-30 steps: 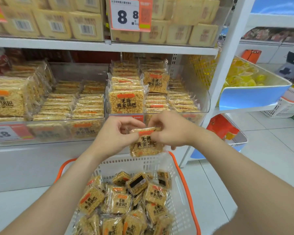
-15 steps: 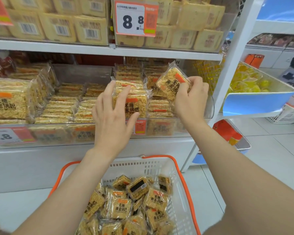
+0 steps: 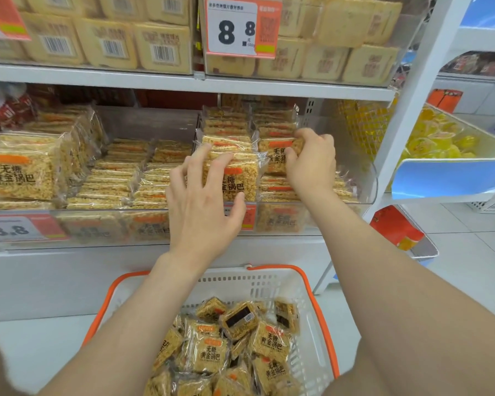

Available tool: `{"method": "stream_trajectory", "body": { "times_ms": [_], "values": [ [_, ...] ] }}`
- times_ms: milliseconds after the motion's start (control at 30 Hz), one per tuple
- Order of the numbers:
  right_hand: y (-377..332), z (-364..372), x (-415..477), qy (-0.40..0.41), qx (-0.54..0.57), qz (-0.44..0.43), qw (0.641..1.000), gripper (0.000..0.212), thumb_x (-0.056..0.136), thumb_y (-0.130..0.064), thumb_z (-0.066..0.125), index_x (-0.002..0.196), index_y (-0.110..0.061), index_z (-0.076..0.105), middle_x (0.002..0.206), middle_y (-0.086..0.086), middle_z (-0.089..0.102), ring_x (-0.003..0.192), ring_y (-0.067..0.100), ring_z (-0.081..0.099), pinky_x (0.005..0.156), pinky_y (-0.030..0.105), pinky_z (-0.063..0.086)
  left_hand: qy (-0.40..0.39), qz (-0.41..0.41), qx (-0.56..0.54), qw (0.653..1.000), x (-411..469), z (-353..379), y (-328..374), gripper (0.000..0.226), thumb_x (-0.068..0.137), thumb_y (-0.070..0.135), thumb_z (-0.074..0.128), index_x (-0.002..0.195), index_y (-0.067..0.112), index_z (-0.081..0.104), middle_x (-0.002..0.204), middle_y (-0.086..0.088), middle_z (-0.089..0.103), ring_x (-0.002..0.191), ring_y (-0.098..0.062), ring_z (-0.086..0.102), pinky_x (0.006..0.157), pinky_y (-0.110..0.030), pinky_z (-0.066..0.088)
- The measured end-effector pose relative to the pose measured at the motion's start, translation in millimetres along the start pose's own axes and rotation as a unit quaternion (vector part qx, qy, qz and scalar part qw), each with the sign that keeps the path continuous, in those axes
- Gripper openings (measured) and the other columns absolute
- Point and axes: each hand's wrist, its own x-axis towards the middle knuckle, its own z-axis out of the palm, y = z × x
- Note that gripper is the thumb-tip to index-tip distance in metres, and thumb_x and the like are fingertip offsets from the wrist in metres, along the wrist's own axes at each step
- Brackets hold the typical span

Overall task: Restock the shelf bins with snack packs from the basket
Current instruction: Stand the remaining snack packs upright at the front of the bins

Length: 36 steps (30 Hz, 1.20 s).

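Right hand [image 3: 312, 164] grips square, crinkly-filmed snack pack [image 3: 277, 159]; left hand [image 3: 203, 204] splayed against upright pack [image 3: 242, 182] in clear bin [image 3: 367, 178].

floor [image 3: 475, 250]: pale glossy tiles | white shelf post [image 3: 409, 110] | blue-fronted side tray [image 3: 446, 178] at right | light: even

Glossy clear-wrapped snack packs [image 3: 279, 158], transparent plastic bins [image 3: 367, 178], perforated, seemingly plastic basket [image 3: 257, 284]

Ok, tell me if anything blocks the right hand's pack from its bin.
Nothing visible does. The right hand holds the pack over the flat packs in the clear bin; the left hand rests on the neighbouring upright pack.
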Motion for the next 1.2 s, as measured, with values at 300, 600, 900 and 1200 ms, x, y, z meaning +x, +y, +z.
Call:
{"method": "stream_trajectory", "body": {
  "times_ms": [300, 600, 900, 1200],
  "values": [
    [-3.0, -3.6, -0.7, -0.072, 0.024, 0.012, 0.997, 0.056, 0.092, -0.022, 0.076, 0.143, -0.023, 0.054, 0.113, -0.009, 0.061, 0.086, 0.005, 0.057, 0.082, 0.028, 0.045, 0.004, 0.005, 0.009, 1.0, -1.1, 2.0, -1.7, 0.059, 0.096, 0.045, 0.063, 0.151, 0.029, 0.047, 0.163, -0.001, 0.033, 0.133, -0.032, 0.039, 0.104, -0.048, 0.043],
    [8.8, -23.8, -21.2, -0.013, -0.021, -0.055, 0.998, 0.053, 0.089, -0.008, 0.062, 0.139, -0.024, 0.054, 0.131, 0.007, 0.05, 0.115, 0.028, 0.054, 0.096, 0.041, 0.05, 0.015, -0.006, -0.017, 1.0, -4.8, 1.9, -0.8, 0.064, 0.096, 0.042, 0.069, 0.152, 0.024, 0.044, 0.171, -0.005, 0.023, 0.154, -0.035, 0.025, 0.12, -0.056, 0.026],
    [-5.8, -54.5, -80.5, -0.194, -0.069, -0.131, 0.97, 0.02, 0.074, -0.02, 0.052, 0.059, -0.011, 0.062, 0.055, 0.006, 0.06, 0.058, 0.027, 0.061, 0.052, 0.031, 0.053, 0.039, 0.207, -0.043, 0.977, -57.5, 29.7, -4.3, 0.01, 0.088, 0.022, 0.072, 0.089, 0.014, 0.065, 0.094, -0.003, 0.058, 0.09, -0.029, 0.056, 0.083, -0.041, 0.036],
    [17.1, -39.7, -122.4, -0.608, -0.364, -0.108, 0.697, 0.022, 0.097, -0.009, 0.043, 0.077, -0.01, 0.05, 0.077, 0.006, 0.055, 0.063, 0.023, 0.052, 0.061, 0.032, 0.045, -0.49, 0.139, 0.005, 0.861, -138.1, 92.5, -21.7, 0.018, 0.098, 0.03, 0.049, 0.095, 0.022, 0.064, 0.094, 0.004, 0.062, 0.088, -0.022, 0.06, 0.077, -0.036, 0.044]
  ]
}}
